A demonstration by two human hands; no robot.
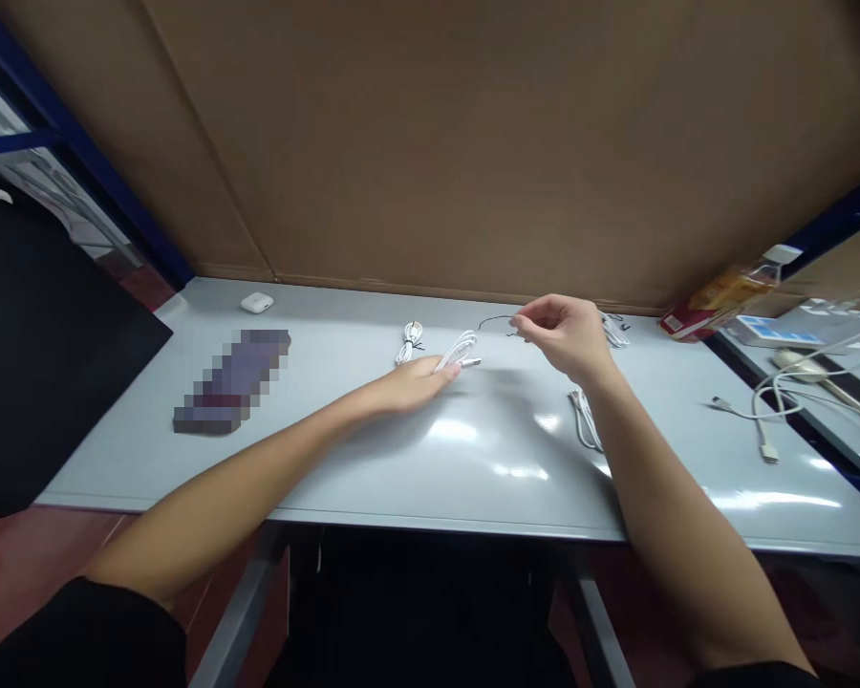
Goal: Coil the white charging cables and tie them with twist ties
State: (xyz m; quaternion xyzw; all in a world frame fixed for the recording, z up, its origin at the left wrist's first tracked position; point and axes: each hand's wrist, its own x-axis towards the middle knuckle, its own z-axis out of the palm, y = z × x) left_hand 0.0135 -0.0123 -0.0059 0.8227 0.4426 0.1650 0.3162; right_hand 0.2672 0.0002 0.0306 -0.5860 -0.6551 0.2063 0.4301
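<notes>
My left hand (417, 382) is closed on a coiled white cable (459, 350), whose plug points right past my fingertips. To its right, my right hand (555, 330) pinches a thin black tie (496, 317), whose free end curves left toward the coil without touching it. Just behind my left hand lies another white cable bundle (411, 341) with a black tie round it. A third white cable (586, 420) rests on the table, partly hidden by my right forearm. Beyond my right wrist is one more white bundle (615, 330), with black ties near it.
On the grey table (401, 478) are a white earphone case (256, 303) and a pixelated object (233, 382) at left. A bottle (723, 296) and loose white cables (778, 401) are at right. A cardboard wall (430, 143) stands behind.
</notes>
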